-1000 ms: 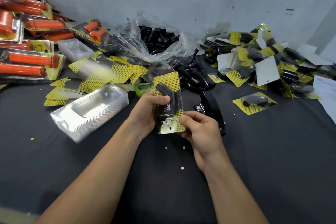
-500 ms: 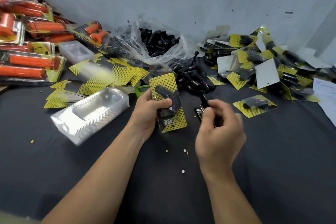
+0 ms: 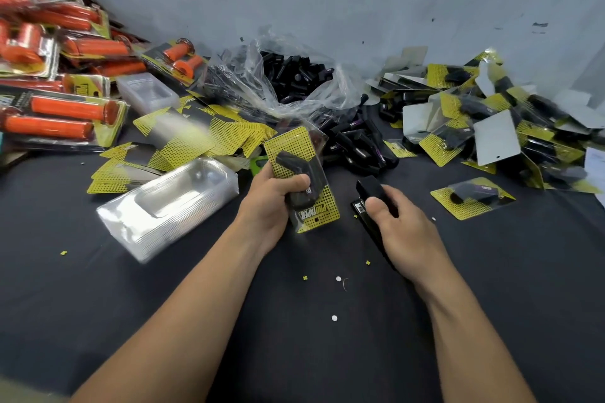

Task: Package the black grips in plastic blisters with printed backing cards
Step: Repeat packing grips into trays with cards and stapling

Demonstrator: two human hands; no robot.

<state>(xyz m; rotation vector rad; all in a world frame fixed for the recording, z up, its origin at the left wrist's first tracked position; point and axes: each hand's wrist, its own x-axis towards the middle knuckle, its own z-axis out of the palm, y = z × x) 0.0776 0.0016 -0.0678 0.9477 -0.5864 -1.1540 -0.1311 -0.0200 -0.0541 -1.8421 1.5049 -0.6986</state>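
Grips in the left hand [image 3: 271, 203] a yellow-and-black printed backing card [image 3: 296, 144] fronted by a clear plastic blister [image 3: 319, 162] with a black grip [image 3: 294, 167] inside, thumb pressed across the blister. Curls the right hand [image 3: 406, 232] round a black stapler [image 3: 370, 190] lying on the dark table [image 3: 163, 288]. To the left, a stack of clear empty blisters [image 3: 170, 206]; behind, a clear plastic bag of black grips [image 3: 294, 82]; at right, a heap of finished packs [image 3: 491, 121].

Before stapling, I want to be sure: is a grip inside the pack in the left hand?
In. A black grip lies under the clear blister on the yellow card that the left hand grips.
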